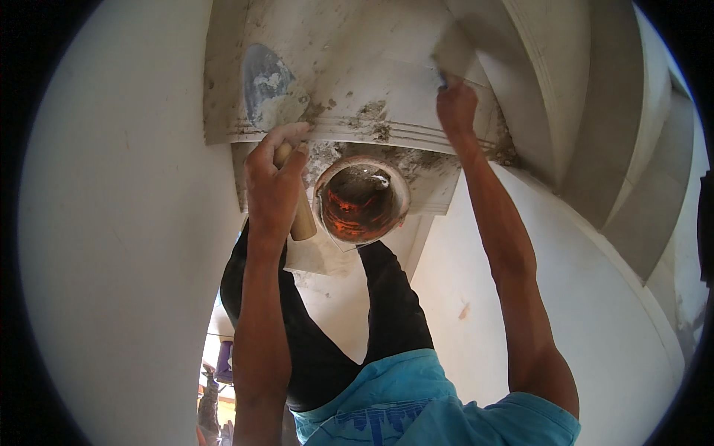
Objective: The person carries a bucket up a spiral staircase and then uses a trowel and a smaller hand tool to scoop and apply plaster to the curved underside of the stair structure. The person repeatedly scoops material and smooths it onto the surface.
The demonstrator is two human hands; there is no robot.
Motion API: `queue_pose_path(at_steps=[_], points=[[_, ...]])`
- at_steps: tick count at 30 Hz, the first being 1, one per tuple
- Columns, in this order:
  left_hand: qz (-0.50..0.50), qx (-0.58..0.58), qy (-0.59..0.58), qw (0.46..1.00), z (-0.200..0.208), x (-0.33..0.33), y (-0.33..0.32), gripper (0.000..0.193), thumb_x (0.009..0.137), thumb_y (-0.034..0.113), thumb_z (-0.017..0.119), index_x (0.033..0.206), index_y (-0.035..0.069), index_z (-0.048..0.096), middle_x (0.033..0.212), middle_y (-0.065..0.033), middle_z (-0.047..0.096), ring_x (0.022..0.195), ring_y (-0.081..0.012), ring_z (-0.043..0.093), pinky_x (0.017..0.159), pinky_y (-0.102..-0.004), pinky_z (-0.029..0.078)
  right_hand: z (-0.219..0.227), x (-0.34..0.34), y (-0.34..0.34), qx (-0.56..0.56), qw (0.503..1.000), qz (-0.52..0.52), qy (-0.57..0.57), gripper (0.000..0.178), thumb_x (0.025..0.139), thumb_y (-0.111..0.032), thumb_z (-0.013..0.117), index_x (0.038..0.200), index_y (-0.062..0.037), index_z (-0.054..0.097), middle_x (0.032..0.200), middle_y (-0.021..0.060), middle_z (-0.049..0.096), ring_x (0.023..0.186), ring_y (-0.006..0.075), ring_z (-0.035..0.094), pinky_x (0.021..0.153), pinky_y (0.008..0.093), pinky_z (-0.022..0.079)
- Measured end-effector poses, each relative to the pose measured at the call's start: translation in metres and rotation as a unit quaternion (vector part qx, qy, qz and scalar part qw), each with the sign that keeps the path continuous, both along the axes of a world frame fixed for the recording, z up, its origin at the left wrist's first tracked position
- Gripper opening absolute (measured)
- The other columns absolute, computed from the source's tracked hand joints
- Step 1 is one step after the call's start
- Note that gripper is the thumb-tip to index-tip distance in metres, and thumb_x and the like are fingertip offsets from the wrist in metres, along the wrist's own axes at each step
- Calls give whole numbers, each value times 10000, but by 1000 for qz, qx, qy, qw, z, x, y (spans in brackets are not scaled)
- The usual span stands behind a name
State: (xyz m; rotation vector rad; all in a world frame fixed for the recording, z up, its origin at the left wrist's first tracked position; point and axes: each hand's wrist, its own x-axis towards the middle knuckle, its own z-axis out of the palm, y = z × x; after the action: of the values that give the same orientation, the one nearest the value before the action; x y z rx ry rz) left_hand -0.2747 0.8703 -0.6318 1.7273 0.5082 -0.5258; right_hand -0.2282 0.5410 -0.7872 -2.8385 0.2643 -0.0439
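Observation:
My left hand (277, 175) is closed around the wooden handle (303, 219) of a trowel. Its blue-grey blade (260, 78), smeared with pale wet paste, points away from me over the stair tread (357, 67). Farther off to the right, my right hand (457, 108) grips a scraper with a broad flat blade (455, 50), blurred by motion. A bit of blue shows at its grip. Between my arms stands an orange bucket (404, 197) with a wire handle, its inside coated with grey mix.
White walls rise on the left (111, 208) and lower right (476, 275). Curving stair steps (602, 111) climb at the right. Grey mortar crumbs (374, 110) dirty the tread edge. My legs in black trousers (390, 297) straddle the lower steps, near the bucket.

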Motion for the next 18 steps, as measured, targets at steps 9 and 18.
queue_pose_path(at_steps=[9, 18], points=[[5, -25, -4, 1000, 2, 5, -7, 303, 889, 119, 629, 1180, 43, 667, 801, -14, 565, 652, -74, 541, 568, -234, 505, 10, -6, -60, -96, 970, -163, 152, 357, 809, -22, 585, 1147, -63, 694, 1006, 238, 689, 910, 416, 667, 831, 495, 527], [16, -14, 2, 1000, 4, 3, -9, 304, 894, 115, 621, 1188, 50, 663, 769, -12, 557, 619, -76, 533, 553, -243, 495, 16, -17, -50, -147, 987, -54, -41, 100, 800, -69, 606, 827, 2, 672, 724, 241, 646, 744, 421, 659, 741, 504, 524]])
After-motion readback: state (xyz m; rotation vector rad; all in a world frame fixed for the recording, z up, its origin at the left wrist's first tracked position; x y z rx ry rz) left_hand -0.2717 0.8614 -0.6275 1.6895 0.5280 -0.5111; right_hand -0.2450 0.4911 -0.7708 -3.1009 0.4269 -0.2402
